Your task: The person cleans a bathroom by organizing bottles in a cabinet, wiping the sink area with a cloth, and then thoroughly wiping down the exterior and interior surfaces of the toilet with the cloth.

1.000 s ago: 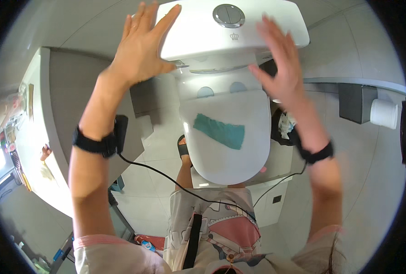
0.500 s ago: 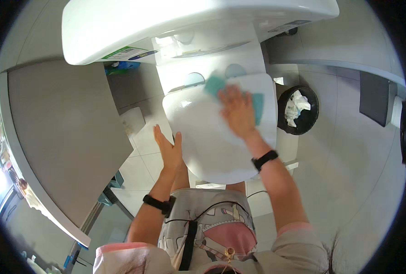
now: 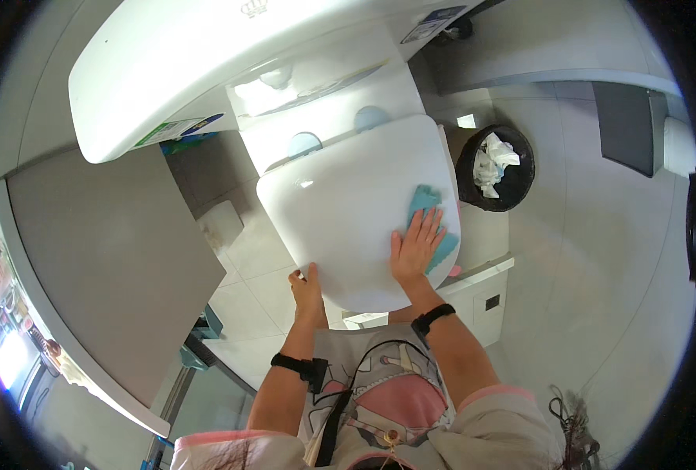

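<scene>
A white toilet lid (image 3: 348, 204) lies down in front of me. On its right side is a blue-green cloth (image 3: 423, 197), partly hidden beneath my right hand (image 3: 417, 249). That hand lies flat and open, fingers spread, pressing the cloth against the lid. My left hand (image 3: 307, 296) is at the lid's near left edge, closed on it with the thumb on top. Its other fingers are partly hidden.
Right of the toilet stands a black bin (image 3: 520, 184) with crumpled white tissue (image 3: 495, 160) in it. The white tank (image 3: 183, 70) rises behind the lid. A grey cabinet top (image 3: 105, 258) is on the left. A dark box (image 3: 628, 129) hangs at the far right.
My right hand has slid the cloth nearer to me along the lid's right side. My left hand has gone from open beside the lid to closed at its edge. The view has turned.
</scene>
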{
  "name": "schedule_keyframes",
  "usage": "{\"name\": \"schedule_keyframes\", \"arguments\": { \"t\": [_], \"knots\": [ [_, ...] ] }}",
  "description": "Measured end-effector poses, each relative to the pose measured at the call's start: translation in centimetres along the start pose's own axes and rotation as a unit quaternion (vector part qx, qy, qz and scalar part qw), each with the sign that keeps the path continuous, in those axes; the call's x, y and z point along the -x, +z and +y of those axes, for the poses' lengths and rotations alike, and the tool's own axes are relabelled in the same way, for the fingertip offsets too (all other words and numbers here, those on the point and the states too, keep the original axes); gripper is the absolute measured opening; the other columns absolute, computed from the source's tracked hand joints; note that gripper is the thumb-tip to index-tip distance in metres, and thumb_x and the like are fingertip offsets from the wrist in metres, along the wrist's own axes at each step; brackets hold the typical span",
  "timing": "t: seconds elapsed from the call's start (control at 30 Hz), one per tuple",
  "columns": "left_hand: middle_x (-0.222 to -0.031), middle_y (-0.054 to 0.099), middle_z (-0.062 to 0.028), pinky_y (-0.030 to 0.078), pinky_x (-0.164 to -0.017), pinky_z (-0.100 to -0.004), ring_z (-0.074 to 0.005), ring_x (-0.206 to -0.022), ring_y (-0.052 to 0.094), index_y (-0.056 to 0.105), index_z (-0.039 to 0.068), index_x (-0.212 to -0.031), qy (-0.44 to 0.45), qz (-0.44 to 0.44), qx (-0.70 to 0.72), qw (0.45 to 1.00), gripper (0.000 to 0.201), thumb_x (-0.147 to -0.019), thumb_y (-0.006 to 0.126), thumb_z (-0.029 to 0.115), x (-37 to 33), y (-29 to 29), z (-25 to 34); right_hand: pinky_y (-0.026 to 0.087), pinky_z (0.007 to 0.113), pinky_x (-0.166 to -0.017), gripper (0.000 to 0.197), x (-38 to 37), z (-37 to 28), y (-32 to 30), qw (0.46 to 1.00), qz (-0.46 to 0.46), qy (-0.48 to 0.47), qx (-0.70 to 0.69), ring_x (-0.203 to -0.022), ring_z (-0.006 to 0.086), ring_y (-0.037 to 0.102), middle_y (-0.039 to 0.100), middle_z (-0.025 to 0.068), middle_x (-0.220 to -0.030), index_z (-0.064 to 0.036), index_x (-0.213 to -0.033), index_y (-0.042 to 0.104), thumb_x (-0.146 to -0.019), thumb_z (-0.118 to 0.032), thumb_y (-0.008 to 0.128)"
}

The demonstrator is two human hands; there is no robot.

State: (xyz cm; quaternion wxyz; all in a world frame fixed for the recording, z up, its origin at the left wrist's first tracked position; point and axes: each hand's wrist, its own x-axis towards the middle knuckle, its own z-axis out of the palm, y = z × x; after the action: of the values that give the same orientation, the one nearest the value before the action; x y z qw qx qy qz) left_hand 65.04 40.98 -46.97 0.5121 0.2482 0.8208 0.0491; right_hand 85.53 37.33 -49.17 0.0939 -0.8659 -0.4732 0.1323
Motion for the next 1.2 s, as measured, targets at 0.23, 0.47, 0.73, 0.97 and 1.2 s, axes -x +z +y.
{"name": "schedule_keyframes", "arguments": {
  "t": [0.23, 0.47, 0.73, 0.97, 1.2],
  "knots": [
    [-0.090, 0.046, -0.0141, 0.043, -0.071, -0.0313, -0.0201, -0.080, 0.048, 0.036, -0.007, -0.100, -0.033, -0.043, 0.057, 0.997, 0.052, -0.080, 0.058, 0.036, 0.9, -0.3, -2.5, 0.009, 0.052, -0.100, 0.062, -13.9, -2.6, -1.4, 0.995, 0.095, -0.017, -0.007, -0.129, 0.0343, 0.013, 0.023, 0.0188, -0.137, -0.0021, -0.131, 0.027, -0.082, -0.035, 0.047],
    [-0.093, 0.045, -0.0115, 0.043, -0.067, -0.0301, -0.0168, -0.079, 0.048, 0.032, 0.000, -0.107, -0.124, -0.118, 0.143, 0.975, 0.054, -0.080, 0.058, 0.039, 0.2, -2.0, -2.6, 0.006, 0.054, -0.101, 0.064, -0.2, 1.1, -1.6, 0.996, -0.076, -0.036, -0.033, -0.128, 0.0356, 0.013, 0.023, 0.0190, -0.136, -0.0043, -0.131, 0.027, -0.080, -0.035, 0.049],
    [-0.098, 0.045, -0.0093, 0.039, -0.079, -0.0322, -0.0185, -0.090, 0.045, 0.045, 0.002, -0.101, -0.138, -0.150, 0.199, 0.958, 0.057, -0.083, 0.039, 0.056, 1.8, -1.5, -1.0, 0.003, 0.057, -0.100, 0.068, 4.7, 2.9, -0.2, 0.996, -0.012, 0.078, -0.044, -0.128, 0.0402, 0.009, 0.019, 0.0269, -0.135, 0.0030, -0.132, 0.020, -0.081, -0.035, 0.045],
    [-0.099, 0.047, -0.0100, 0.033, -0.087, -0.0337, -0.0217, -0.095, 0.044, 0.046, 0.000, -0.103, -0.168, -0.148, 0.270, 0.937, 0.064, -0.084, 0.029, 0.059, 0.0, -2.5, -3.4, 0.011, 0.052, -0.101, 0.061, -6.8, -10.0, 0.1, 0.995, -0.043, -0.084, -0.016, -0.130, 0.0306, 0.013, 0.022, 0.0090, -0.139, -0.0154, -0.133, 0.028, -0.081, -0.038, 0.047],
    [-0.102, 0.047, -0.0083, 0.032, -0.089, -0.0363, -0.0208, -0.097, 0.043, 0.043, 0.001, -0.109, -0.184, -0.169, 0.323, 0.913, 0.067, -0.083, 0.029, 0.061, -1.9, -3.5, -5.2, 0.018, 0.049, -0.100, 0.055, 6.2, -6.0, 1.4, 0.884, -0.235, -0.399, -0.058, -0.128, 0.0254, 0.019, 0.024, -0.0009, -0.139, -0.0292, -0.131, 0.032, -0.079, -0.039, 0.050]
  ]
}}
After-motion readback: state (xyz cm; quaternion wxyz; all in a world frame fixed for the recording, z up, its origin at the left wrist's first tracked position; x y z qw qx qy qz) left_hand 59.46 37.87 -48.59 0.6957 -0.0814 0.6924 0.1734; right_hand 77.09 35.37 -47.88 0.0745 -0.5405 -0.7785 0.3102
